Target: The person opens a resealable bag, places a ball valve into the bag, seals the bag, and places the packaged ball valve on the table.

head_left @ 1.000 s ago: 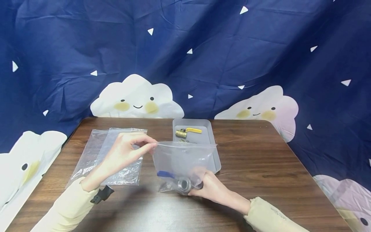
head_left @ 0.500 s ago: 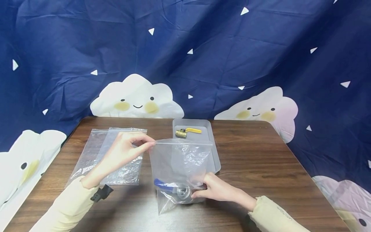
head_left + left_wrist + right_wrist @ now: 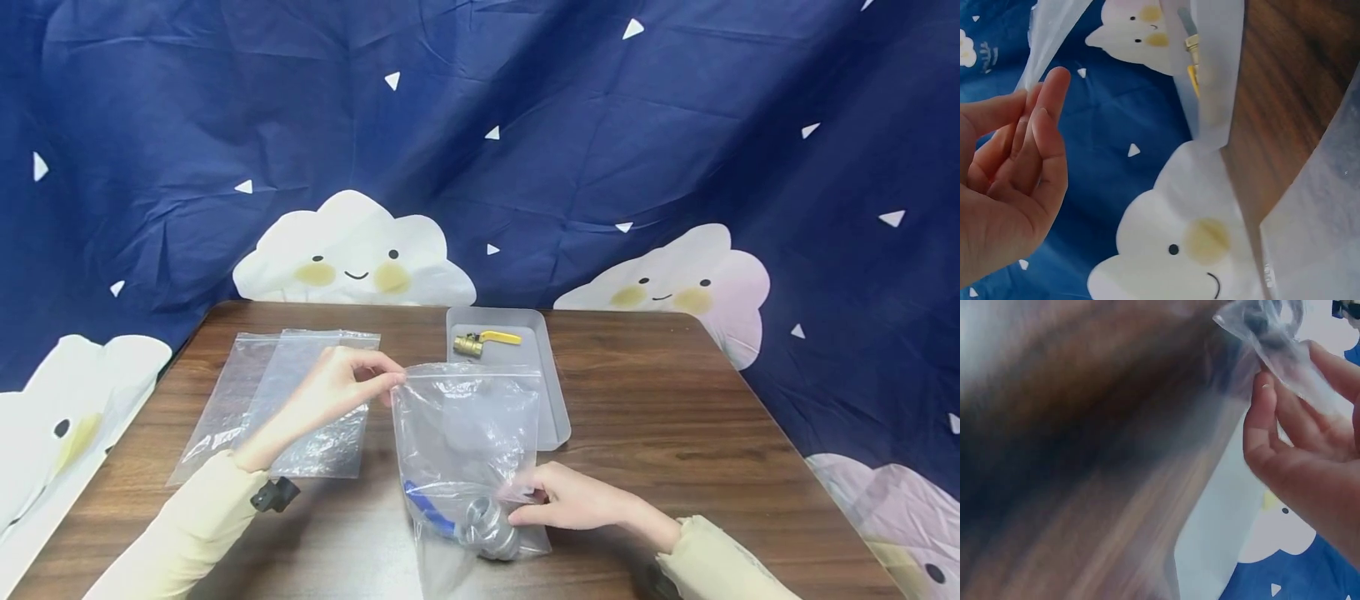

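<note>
A clear zip bag [image 3: 465,425] hangs in front of the tray, with a grey metal ball valve [image 3: 489,527] at its lower part. The valve's blue lever [image 3: 429,507] slants up to the left inside the plastic. My left hand [image 3: 348,379] pinches the bag's top left corner between thumb and fingers. At the lower right side, my right hand [image 3: 573,497] holds the bag beside the valve, thumb in front and fingers partly behind the plastic. In the right wrist view, crumpled plastic [image 3: 1272,331] lies between the thumb and fingers of the right hand [image 3: 1310,437].
A grey tray [image 3: 557,400] stands behind the bag, holding a brass valve [image 3: 468,345] with a yellow lever [image 3: 500,337]. Flat clear zip bags [image 3: 240,392] overlap on the left of the wooden table [image 3: 645,400]. A blue cloud-print cloth [image 3: 525,167] hangs behind.
The valve and the bag's lower end have moved down and toward me, stretching the bag longer. My right hand has lowered slightly with them. My left hand keeps its pinch on the top corner.
</note>
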The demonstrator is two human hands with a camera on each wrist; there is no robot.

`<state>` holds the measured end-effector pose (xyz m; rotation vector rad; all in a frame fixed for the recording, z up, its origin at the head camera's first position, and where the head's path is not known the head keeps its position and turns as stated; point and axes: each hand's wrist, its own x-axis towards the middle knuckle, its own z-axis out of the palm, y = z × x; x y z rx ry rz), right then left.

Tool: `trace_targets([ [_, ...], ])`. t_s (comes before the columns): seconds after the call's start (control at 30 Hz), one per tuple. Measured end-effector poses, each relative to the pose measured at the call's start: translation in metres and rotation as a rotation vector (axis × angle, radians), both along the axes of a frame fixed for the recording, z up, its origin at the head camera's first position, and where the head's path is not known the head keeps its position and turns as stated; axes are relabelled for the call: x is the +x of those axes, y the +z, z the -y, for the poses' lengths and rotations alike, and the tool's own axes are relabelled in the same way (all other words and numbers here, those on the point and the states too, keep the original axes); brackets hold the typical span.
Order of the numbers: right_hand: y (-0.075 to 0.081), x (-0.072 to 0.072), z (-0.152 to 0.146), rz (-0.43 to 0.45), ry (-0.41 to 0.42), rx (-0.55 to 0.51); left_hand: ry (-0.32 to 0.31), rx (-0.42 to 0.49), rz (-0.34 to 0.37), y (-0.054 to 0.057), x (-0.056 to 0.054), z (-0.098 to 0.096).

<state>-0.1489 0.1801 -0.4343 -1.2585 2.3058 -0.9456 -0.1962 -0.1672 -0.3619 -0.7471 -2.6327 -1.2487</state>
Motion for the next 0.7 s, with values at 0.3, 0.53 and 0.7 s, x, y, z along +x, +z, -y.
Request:
trace_targets([
  [0.3, -0.008, 0.018, 0.009, 0.025, -0.246, -0.007, -0.018, 0.026, 0.089, -0.016, -0.013, 0.001],
  [0.53, -0.009, 0.023, 0.020, -0.038, -0.396, 0.020, 0.004, 0.020, 0.084, -0.015, -0.014, 0.001],
  [0.7, -0.006, 0.024, 0.022, -0.017, -0.408, 0.026, 0.019, 0.031, 0.095, -0.019, -0.017, 0.003],
])
